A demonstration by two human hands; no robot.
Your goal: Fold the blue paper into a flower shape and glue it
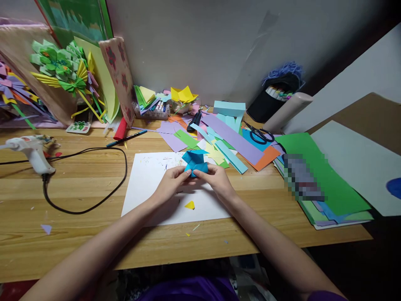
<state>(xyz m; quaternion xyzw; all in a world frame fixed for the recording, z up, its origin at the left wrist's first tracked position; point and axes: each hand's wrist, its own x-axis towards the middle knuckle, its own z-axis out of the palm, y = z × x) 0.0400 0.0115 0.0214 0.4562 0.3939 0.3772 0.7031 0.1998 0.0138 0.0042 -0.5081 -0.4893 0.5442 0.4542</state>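
the left hand (171,182) and the right hand (216,177) both pinch a folded blue paper piece (194,163), fingers closed on its lower edge from either side, holding it just over a white sheet (147,184). a small yellow scrap (189,205) lies on that sheet near the wrists. the sheet rests on a wooden counter (78,234) that stands against a plain grey wall (203,42). a white glue gun (31,152) stands at the left with its black cord (94,205) looped across the wood. behind the hands lies a heap of coloured paper strips (225,138), with scissors (261,134) beside it. a clear box (153,109) by the wall holds markers, and a black pouch (272,102) holds more pens.
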